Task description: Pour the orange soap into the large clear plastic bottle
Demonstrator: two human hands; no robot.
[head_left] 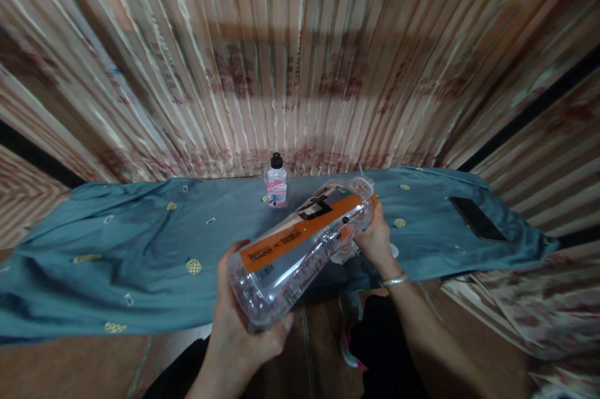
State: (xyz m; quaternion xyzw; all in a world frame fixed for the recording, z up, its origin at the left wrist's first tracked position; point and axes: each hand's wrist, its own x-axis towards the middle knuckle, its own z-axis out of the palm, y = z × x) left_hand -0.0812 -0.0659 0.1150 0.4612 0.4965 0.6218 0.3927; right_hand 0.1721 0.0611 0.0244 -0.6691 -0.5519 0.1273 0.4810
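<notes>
A large clear plastic bottle (pixel 300 230) with an orange and grey label is held tilted above the cloth, its base toward me on the left and its neck at the upper right. My left hand (pixel 244 336) is closed around the base, thumb underneath. Near the neck, my right hand (pixel 377 239) grips the far side, and its fingers are partly hidden behind the bottle. Below the right hand lies something crumpled and transparent (pixel 344 253), too unclear to name. A small clear bottle (pixel 276 189) with a black cap and pink label stands upright beyond the large bottle.
A teal patterned cloth (pixel 154 249) covers the long low table. A dark phone (pixel 475 219) lies flat near its right end. Pleated curtains (pixel 300 74) hang behind and at both sides. My legs and a shoe (pixel 349 330) are below the near edge.
</notes>
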